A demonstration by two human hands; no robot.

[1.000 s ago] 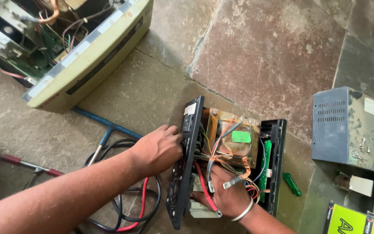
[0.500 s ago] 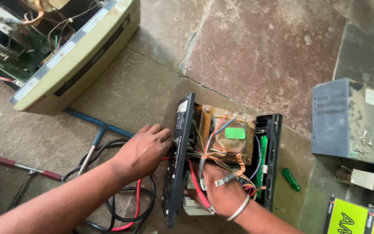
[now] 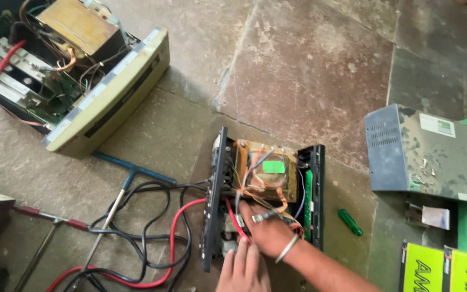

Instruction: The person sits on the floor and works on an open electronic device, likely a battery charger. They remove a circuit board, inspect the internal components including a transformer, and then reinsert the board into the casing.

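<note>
A small green rectangular label sits on the copper-wound transformer inside the opened black power unit, which stands on the stone floor near the centre. Far right, a grey metal cover carries a white and green sticker; near right lie yellow-green printed boxes. The right hand, wearing a metal bangle, rests inside the unit among its wires, fingers loosely bent on them. The left hand lies open, fingers flat against the unit's near end. Far left stands a beige opened unit. Black and red cables coil left; a green screwdriver lies right.
</note>
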